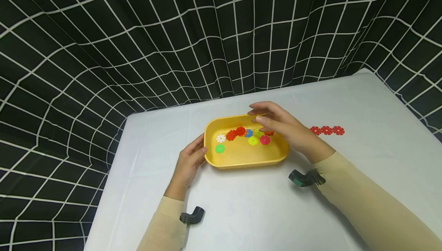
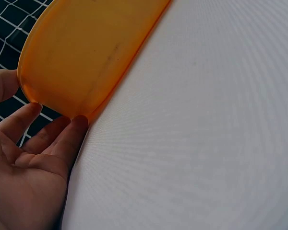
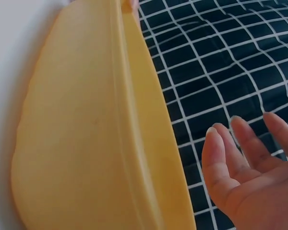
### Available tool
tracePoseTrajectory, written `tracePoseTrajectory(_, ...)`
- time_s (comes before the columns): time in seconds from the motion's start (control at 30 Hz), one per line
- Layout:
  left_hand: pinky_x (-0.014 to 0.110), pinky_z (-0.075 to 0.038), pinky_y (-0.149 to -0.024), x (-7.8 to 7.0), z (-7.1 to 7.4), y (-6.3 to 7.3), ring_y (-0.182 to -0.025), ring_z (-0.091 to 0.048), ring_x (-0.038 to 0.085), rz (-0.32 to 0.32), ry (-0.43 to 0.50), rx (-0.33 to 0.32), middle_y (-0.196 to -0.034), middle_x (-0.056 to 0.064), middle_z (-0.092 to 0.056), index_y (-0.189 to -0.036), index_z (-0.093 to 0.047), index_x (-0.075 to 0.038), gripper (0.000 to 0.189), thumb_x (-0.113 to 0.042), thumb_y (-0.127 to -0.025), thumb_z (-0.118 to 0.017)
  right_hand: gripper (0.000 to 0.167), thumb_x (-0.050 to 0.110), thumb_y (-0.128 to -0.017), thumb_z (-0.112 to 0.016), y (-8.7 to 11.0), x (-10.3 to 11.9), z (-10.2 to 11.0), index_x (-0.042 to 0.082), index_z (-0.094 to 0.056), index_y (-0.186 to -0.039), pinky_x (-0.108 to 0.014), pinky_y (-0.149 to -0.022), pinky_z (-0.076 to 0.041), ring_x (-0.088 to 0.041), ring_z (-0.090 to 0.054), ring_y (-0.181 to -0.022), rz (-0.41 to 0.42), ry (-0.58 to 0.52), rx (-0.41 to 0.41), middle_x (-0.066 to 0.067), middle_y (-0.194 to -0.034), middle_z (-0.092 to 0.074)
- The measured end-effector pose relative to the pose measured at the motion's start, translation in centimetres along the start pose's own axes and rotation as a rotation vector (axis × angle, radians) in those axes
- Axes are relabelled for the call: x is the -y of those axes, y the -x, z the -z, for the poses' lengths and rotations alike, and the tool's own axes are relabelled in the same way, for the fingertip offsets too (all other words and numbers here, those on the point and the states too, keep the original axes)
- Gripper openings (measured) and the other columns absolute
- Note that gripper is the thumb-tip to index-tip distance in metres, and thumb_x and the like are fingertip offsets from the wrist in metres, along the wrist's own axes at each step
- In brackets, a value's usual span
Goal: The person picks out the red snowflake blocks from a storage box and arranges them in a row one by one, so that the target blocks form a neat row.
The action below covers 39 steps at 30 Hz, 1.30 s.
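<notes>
A shallow yellow plastic tray (image 1: 246, 159) stands on the white cloth. In it lie several flower-shaped plastic discs: a white disc (image 1: 220, 138), a green disc (image 1: 219, 149), red discs (image 1: 240, 131), a blue disc (image 1: 248, 133), a yellow disc (image 1: 253, 140) and a pink disc (image 1: 264, 140). At the tray's left end my left hand (image 1: 188, 163) holds it, thumb at the rim and fingertips (image 2: 79, 120) against the outer wall. My right hand (image 1: 283, 130) hovers over the right end, fingers loosely bent and apart, holding nothing in the right wrist view. It partly hides a red disc.
Right of the tray, a row of red discs (image 1: 326, 130) lies on the white table cloth (image 1: 241, 208), its left end hidden behind my right hand. A black curtain with white grid lines (image 1: 207, 32) hangs behind the table and along its sides.
</notes>
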<state>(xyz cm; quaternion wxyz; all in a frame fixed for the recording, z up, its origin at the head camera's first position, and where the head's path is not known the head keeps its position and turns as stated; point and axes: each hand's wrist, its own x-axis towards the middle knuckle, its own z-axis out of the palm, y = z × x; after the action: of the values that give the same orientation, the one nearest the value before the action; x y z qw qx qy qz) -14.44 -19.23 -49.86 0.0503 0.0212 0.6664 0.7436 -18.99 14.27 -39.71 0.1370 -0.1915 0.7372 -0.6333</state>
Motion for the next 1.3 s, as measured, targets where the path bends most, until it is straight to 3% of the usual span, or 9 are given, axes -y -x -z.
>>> tracePoseTrajectory(0.23, 0.038, -0.053, -0.112, 0.0, 0.0, -0.1, -0.145, -0.054, 0.026, 0.002, 0.006, 0.002, -0.161, 0.011, -0.054, -0.160, -0.054, -0.006, 0.054, -0.012, -0.108, -0.065, 0.055, 0.033, -0.110, -0.065, -1.9, -0.4, -1.0, 0.012, -0.050, -0.158, -0.055, -0.110, -0.054, -0.030, -0.055, -0.140, -0.015, -0.011, 0.026, -0.010, -0.154, -0.056)
tracePoseTrajectory(0.53, 0.038, -0.053, -0.111, -0.1, 0.0, 0.0, -0.145, -0.054, 0.026, -0.005, -0.004, -0.002, -0.160, 0.010, -0.055, -0.160, -0.054, -0.006, 0.053, -0.010, -0.108, -0.064, 0.060, 0.046, -0.109, -0.065, -3.7, -0.6, -2.6, 0.014, -0.050, -0.158, -0.057, -0.112, -0.052, -0.030, -0.055, -0.139, -0.053, 0.020, 0.036, -0.013, -0.154, -0.056)
tracePoseTrajectory(0.73, 0.038, -0.053, -0.111, -0.1, 0.0, 0.0, -0.144, -0.055, 0.026, -0.001, -0.001, -0.008, -0.160, 0.011, -0.055, -0.160, -0.055, -0.006, 0.053, -0.010, -0.108, -0.064, 0.058, 0.047, -0.110, -0.060, -4.6, -1.2, -3.2, 0.013, -0.052, -0.157, -0.061, -0.115, -0.048, -0.035, -0.052, -0.143, -0.071, -0.021, 0.040, -0.016, -0.151, -0.058)
tracePoseTrajectory(0.87, 0.038, -0.053, -0.111, -0.1, -0.1, 0.0, -0.145, -0.054, 0.026, 0.000, -0.001, -0.003, -0.160, 0.010, -0.055, -0.160, -0.055, -0.007, 0.053, -0.011, -0.108, -0.065, 0.059, 0.051, -0.111, -0.059, -4.9, -2.2, -3.2, 0.012, -0.054, -0.155, -0.060, -0.118, -0.045, -0.037, -0.052, -0.144, -0.122, -0.045, 0.027, -0.020, -0.151, -0.058)
tracePoseTrajectory(1.1, 0.037, -0.054, -0.110, 0.1, 0.0, 0.0, -0.145, -0.054, 0.029, 0.009, 0.010, -0.009, -0.160, 0.011, -0.054, -0.160, -0.055, -0.006, 0.054, -0.010, -0.107, -0.066, 0.063, 0.052, -0.109, -0.062, -5.2, -3.5, -3.0, 0.006, -0.057, -0.152, -0.059, -0.119, -0.043, -0.035, -0.053, -0.143, -0.177, -0.069, 0.013, -0.016, -0.149, -0.062)
tracePoseTrajectory(1.3, 0.037, -0.054, -0.110, 0.1, 0.0, -0.1, -0.146, -0.053, 0.028, 0.009, 0.019, -0.012, -0.161, 0.011, -0.054, -0.160, -0.055, -0.006, 0.054, -0.010, -0.107, -0.067, 0.065, 0.055, -0.105, -0.067, -5.6, -3.8, -2.9, 0.011, -0.061, -0.152, -0.057, -0.119, -0.044, -0.037, -0.055, -0.139, -0.271, -0.008, 0.040, -0.011, -0.150, -0.062)
